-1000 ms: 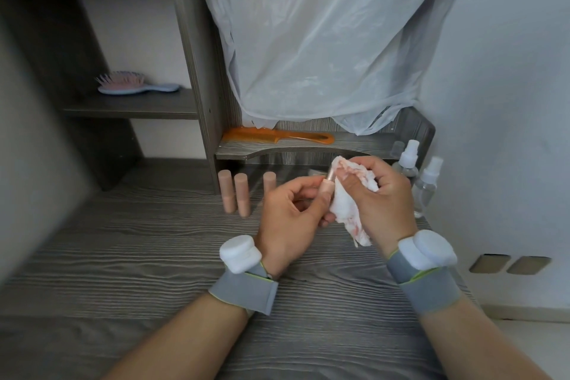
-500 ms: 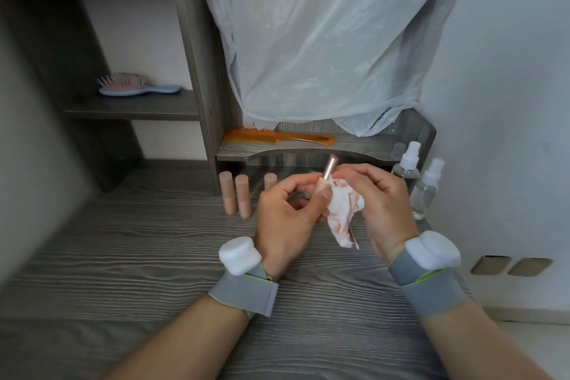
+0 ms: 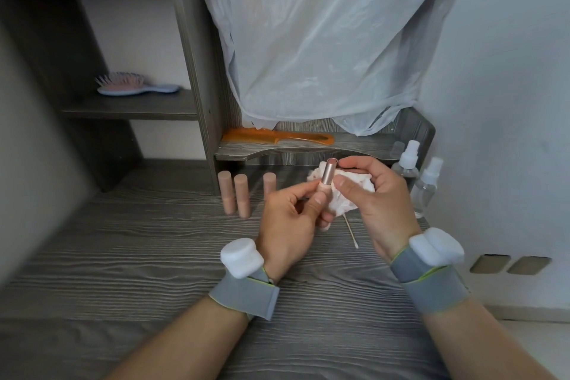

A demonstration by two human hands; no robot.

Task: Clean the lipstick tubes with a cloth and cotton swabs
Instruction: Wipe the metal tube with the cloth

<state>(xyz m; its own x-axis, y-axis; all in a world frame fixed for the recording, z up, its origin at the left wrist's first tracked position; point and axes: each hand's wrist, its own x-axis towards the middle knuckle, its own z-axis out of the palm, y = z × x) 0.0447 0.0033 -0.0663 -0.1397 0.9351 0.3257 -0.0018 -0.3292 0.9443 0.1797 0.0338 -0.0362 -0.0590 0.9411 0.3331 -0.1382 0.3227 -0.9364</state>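
grey woodgrain desk [image 3: 123, 256] w/ shelf unit | L hand [image 3: 290, 219] pinches rose-gold metal lipstick tube [image 3: 327, 177] upright over mid-desk, open end exposed for wiping | R hand [image 3: 376, 194] clutches crumpled white cloth [image 3: 354, 183] beside tube | thin cotton swab [image 3: 350, 230] on desk below

Both forearms reach forward from the bottom edge and angle toward each other, each wrist wrapped in a grey band with a white block on top. The left hand [image 3: 290, 219] is curled, back toward the camera, thumb and fingers pinched together and pointing up and to the right. The right hand [image 3: 377, 194] sits just beside it, a little higher, palm turned toward the left one (fingers bent inward, index finger arched over the top, thumb pressed forward). The fingertips of the two hands almost meet.
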